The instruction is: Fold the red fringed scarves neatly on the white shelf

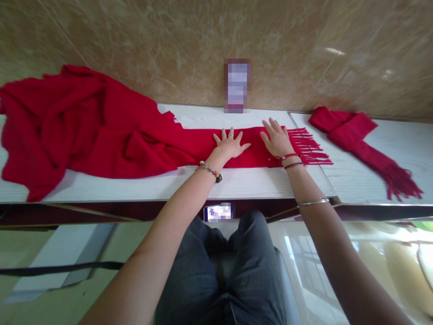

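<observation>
A long red scarf (199,144) lies stretched along the white table (257,183), its fringed end (309,146) pointing right. My left hand (231,144) lies flat on the scarf with its fingers spread. My right hand (277,137) rests flat on the scarf too, just left of the fringe, fingers stretched out. To the left the scarf runs into a big rumpled heap of red cloth (64,131).
A second red scarf (355,135), folded, lies at the right on an adjoining table, fringe toward the front edge. A blurred card (237,85) stands against the marble wall behind my hands. A phone (219,212) rests on my lap under the table edge.
</observation>
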`<action>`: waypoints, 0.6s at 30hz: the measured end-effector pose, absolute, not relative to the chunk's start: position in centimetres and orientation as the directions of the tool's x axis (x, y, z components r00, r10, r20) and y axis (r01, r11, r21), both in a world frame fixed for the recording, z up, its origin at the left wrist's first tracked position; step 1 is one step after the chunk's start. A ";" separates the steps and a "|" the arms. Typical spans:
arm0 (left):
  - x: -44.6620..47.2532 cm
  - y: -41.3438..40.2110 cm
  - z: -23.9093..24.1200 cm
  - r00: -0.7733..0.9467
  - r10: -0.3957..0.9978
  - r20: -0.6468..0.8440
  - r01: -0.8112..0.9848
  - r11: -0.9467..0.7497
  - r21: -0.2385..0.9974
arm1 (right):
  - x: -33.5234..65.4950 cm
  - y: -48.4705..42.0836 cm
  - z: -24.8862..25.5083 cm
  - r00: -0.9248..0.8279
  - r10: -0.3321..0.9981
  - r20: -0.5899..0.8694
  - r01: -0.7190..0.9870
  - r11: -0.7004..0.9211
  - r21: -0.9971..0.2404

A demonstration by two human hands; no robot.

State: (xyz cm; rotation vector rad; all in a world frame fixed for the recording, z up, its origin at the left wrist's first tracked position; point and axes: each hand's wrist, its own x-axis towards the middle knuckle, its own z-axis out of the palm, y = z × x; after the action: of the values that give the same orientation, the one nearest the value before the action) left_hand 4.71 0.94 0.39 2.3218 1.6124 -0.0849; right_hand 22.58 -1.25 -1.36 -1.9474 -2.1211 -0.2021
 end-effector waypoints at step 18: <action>4.5 0.8 0.3 0.378 0.901 -0.214 0.915 -0.328 0.234 | 23.0 -2.7 -1.2 0.056 0.995 0.085 0.995 -0.048 -0.089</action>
State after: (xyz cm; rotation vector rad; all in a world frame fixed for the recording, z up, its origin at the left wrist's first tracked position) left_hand 4.47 0.78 0.34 2.3280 1.5933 -0.0640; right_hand 22.95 -2.66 -1.17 -2.1890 -2.0775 -0.0010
